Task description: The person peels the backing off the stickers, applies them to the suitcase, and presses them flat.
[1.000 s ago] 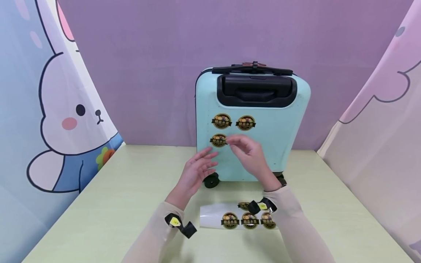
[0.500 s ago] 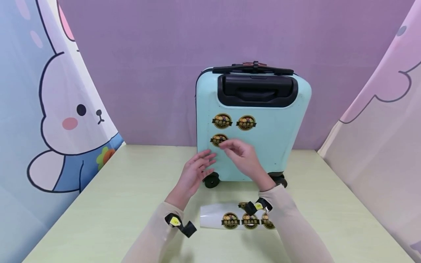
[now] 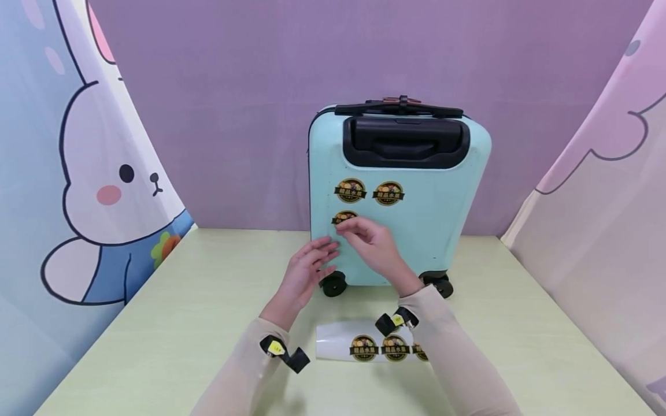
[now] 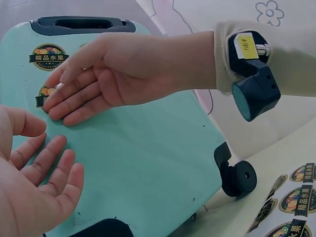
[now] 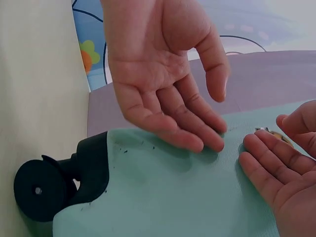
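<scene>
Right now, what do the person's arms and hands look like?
The sleeves are long, plain and cream-coloured. Near each cuff sits a black device with a yellow label bearing small dark print. The hands are bare, without gloves.

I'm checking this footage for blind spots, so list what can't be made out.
Head view: part of the lower sticker, hidden behind the right grip.
Head view: the right end of the sticker sheet, covered by the right sleeve.
Left wrist view: the rest of that sheet, cut off by the right and bottom edges.
Head view: writing on the left yellow tag, too small.
All views: the suitcase's far side, turned away.
</scene>
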{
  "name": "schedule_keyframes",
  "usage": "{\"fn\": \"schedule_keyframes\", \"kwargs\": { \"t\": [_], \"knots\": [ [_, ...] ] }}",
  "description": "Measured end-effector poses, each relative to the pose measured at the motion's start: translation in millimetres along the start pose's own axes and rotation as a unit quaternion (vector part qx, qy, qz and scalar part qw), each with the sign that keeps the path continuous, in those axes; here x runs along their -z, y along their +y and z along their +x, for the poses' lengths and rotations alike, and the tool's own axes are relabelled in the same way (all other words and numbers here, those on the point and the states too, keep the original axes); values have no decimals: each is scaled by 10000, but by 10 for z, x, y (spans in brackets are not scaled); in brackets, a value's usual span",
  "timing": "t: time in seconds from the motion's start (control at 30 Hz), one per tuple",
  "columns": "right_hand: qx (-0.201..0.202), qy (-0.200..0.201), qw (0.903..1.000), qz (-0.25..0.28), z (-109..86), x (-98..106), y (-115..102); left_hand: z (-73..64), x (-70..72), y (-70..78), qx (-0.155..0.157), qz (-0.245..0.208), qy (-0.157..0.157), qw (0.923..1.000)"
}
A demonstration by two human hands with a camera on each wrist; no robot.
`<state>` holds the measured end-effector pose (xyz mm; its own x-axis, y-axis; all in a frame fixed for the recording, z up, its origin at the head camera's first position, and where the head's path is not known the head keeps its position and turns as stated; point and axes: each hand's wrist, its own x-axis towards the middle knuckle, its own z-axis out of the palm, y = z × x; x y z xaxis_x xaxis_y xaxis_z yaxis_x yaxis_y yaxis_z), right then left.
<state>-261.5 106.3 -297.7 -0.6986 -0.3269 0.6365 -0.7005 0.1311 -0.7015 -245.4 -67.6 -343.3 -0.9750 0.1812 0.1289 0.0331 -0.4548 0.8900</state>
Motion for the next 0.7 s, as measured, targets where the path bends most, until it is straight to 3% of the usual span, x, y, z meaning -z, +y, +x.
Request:
{"fn": "schedule_keyframes", "kwargs": {
  "t": [0.37,0.7],
  "knots": [
    [-48,166,9994,297,114,-29,-95,29,-9,-1,2,-63,61,10000],
    [225,474,9965,653,102,126,-96,14,-18,-13,-3,-104,103,9999]
  ]
}}
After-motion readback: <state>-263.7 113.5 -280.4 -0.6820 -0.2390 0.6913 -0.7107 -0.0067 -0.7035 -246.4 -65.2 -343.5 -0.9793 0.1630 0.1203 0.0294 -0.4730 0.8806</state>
